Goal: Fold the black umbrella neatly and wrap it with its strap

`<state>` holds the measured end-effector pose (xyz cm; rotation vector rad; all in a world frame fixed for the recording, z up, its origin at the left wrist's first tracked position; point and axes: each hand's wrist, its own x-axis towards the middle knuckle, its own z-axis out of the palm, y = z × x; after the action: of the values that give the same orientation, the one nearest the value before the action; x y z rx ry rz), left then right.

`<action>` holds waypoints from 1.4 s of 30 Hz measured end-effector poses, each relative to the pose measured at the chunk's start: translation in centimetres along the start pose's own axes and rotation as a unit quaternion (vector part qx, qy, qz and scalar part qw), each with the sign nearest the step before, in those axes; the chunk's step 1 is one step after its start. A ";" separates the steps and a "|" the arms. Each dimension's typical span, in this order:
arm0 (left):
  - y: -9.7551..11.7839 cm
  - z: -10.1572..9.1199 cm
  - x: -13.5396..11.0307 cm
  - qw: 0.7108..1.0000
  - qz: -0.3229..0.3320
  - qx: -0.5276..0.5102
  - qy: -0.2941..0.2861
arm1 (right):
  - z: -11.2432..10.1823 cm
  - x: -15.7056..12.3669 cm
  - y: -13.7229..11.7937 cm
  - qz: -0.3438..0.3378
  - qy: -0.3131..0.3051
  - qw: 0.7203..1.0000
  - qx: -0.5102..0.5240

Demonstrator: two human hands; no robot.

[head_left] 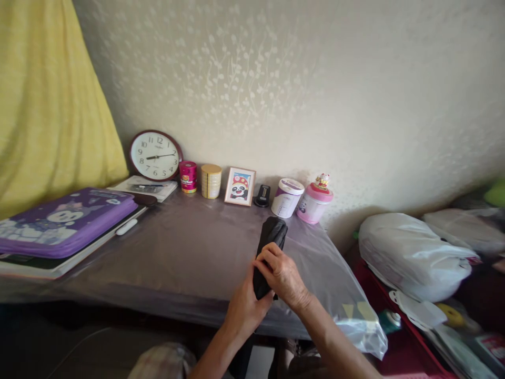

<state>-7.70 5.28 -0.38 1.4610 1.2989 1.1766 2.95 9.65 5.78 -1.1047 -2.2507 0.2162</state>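
Observation:
A folded black umbrella [274, 231] is held over the front part of the table, its top tilted away toward the wall. My left hand [248, 305] is wrapped round its lower part, with the thumb along the near side. Higher up, my right hand [282, 271] has its fingers bent and pressed on the dark cloth about the umbrella's middle. The two hands almost meet there. Part of the umbrella's lower end is hidden by the palms.
Along the wall stand a clock [156, 156], a pink can [188, 177], a yellow-lidded canister [211, 181], a panda picture frame [240, 186], a white tub [287, 198] and a pink-lidded jar [314, 203]. A purple case [67, 221] lies left; white bags [414, 255] sit right.

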 end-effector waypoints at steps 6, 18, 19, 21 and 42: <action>0.3 0.5 0.1 0.993 0.011 -0.118 -0.015 | 0.5 -0.6 -0.1 -0.008 0.002 0.994 -0.104; 1.9 -0.1 -0.8 0.965 -0.166 -0.180 -0.092 | -2.7 -0.2 4.4 0.117 0.208 0.960 0.149; 1.9 -0.1 -1.0 0.964 -0.171 -0.180 -0.089 | -2.9 -0.3 5.3 0.152 0.223 0.948 0.169; 2.1 -0.1 -1.4 0.965 -0.170 -0.181 -0.079 | -3.0 -0.7 6.6 0.219 0.225 0.926 0.208; 6.7 4.7 -5.4 0.989 -0.098 -0.079 -0.081 | -4.0 -3.2 1.7 0.382 0.214 0.700 0.564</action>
<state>-1.84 -0.88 4.47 1.2555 1.1801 0.9867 7.88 7.80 6.80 -1.0688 -0.7518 1.3090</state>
